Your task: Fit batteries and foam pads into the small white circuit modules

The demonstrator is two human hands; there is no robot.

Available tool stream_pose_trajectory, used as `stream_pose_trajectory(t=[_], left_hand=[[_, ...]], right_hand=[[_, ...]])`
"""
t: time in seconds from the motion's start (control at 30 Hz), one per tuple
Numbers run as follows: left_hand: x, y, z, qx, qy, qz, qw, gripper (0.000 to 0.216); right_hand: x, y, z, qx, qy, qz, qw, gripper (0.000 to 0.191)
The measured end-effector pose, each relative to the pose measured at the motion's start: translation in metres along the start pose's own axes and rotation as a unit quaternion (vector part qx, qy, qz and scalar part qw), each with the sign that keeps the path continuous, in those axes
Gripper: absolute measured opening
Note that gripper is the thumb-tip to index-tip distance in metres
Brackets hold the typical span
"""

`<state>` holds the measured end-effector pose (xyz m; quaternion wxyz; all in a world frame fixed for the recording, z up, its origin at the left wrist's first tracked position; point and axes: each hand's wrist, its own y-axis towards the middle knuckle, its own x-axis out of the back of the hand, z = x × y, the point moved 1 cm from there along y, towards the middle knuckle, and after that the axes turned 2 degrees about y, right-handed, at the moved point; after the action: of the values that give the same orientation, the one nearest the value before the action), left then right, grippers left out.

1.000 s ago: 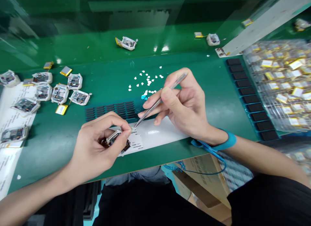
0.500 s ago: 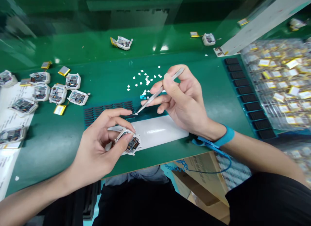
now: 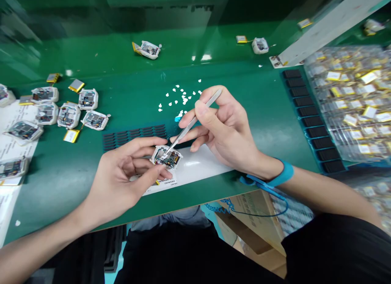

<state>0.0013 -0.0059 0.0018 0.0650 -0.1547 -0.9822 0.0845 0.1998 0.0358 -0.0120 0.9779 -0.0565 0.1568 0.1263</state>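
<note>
Green, shiny matting (image 3: 76, 170) covered the bench. At the right, clear plastic trays (image 3: 331, 129) held rows of flat yellow batteries (image 3: 332, 76). The left hand (image 3: 122, 182) pinched a small white case (image 3: 166, 157) with a bare circuit board, above a white card (image 3: 201, 166). The right hand (image 3: 226, 133) gripped thin metal tweezers (image 3: 191, 125); their tip, earlier at the black pads (image 3: 134, 134), now touched inside the case.

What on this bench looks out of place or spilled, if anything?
Small white scraps lie scattered loose on the green mat, just beyond the right hand holding the tweezers. One module lies alone at the far edge and another further right, both apart from the cluster of modules on the left.
</note>
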Motion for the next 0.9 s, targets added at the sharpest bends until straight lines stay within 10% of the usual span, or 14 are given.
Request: stream_pose_trajectory(t=[0.9], left_hand=[[-0.002,-0.015,0.011,-0.073,0.150,-0.036,0.985,0.036]], right_hand=[[-0.003,-0.005,0.005,0.002,-0.036,-0.011,0.999,0.035]])
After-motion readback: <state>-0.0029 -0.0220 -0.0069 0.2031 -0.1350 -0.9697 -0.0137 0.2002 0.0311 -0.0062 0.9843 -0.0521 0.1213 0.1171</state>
